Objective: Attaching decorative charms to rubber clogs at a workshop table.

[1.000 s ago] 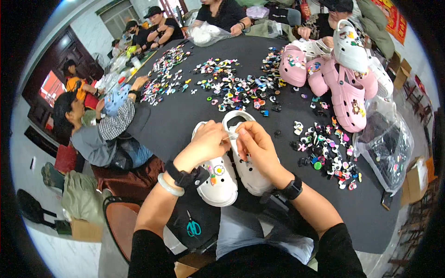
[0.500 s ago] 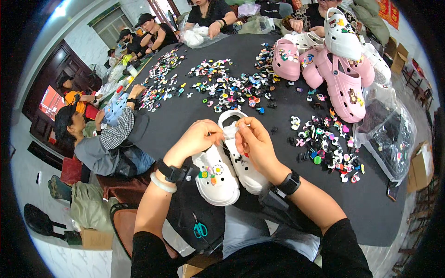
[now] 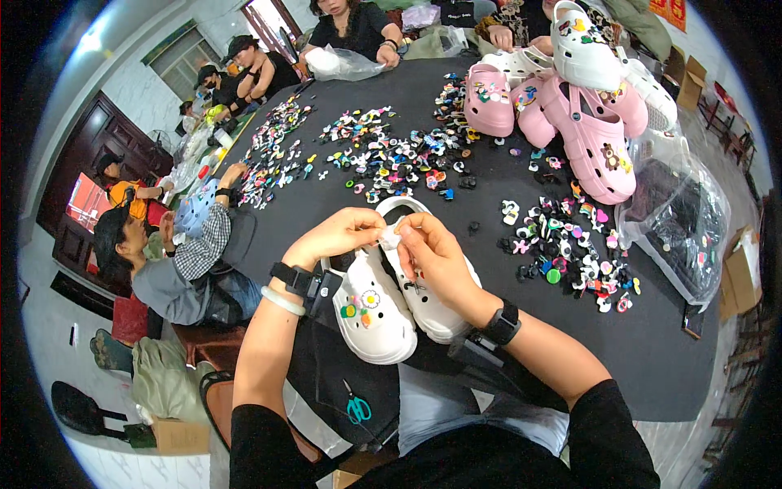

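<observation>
Your left hand (image 3: 346, 236) has its thumb and fingertips drawn together, seemingly gripping the left side of a small white piece (image 3: 390, 238). Below it, the white left clog (image 3: 376, 330) bears a daisy charm (image 3: 370, 299); it sits at the tabletop's (image 3: 281, 244) near edge, toe toward you. Beside it is the white right clog (image 3: 436, 314), the small white piece held above it near the heel opening. Your right hand (image 3: 436, 257) pinches that piece between thumb and forefinger. Work with light, opposed pinches, steady both wrists, and keep the piece uncovered by your knuckles. Loose shoe charms (image 3: 562, 253) lie toward the tabletop's right edge.
</observation>
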{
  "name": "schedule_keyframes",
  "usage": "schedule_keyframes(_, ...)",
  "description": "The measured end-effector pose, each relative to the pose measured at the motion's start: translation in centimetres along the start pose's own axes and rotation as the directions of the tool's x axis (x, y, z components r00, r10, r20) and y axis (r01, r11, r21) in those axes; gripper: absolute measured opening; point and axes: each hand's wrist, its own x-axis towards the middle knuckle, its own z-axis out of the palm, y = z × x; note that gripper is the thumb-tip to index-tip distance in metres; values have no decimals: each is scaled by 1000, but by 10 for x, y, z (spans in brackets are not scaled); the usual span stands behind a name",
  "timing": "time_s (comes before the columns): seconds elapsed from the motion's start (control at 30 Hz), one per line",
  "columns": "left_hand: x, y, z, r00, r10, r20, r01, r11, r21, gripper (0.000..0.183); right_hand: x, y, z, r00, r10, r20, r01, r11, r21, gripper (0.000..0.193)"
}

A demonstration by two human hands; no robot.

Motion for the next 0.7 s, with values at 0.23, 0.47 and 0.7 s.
schedule_keyframes(0.23, -15, 8, 7, 999, 28, -27, -29, 999, -20, 13, 0, 2, -1, 1000, -18, 23, 18, 1000, 22, 15)
schedule_keyframes(0.47, -21, 10, -5, 999, 5, 52, -18, 966, 259, 17, 1, 4, -2, 999, -23, 23, 23, 1000, 11, 16)
schedule_keyframes(0.7, -8, 8, -10, 999, 35, -27, -23, 940, 340, 17, 2, 5, -2, 1000, -15, 21, 14, 999, 46, 14)
